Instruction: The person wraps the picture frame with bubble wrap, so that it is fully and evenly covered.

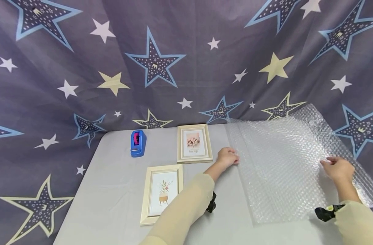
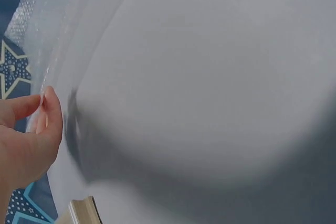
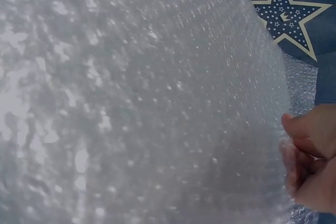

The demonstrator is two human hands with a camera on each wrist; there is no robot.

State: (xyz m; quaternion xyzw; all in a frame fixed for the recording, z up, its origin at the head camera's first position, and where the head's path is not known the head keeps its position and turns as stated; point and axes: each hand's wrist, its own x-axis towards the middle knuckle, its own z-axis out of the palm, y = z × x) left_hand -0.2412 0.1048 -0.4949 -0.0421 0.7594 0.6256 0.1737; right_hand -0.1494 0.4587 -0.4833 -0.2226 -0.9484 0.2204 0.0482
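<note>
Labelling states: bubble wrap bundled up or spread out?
Spread out: the bubble wrap covers a broad stretch of table; cannot tell if doubled.

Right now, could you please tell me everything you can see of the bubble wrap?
The bubble wrap is a clear, shiny, plastic-looking sheet textured with small bubbles. It is spread across the right side of the pale table, its far right part extending past the edge in front of the star-patterned curtain. The left hand pinches its left edge; the right hand pinches it further right.
</note>
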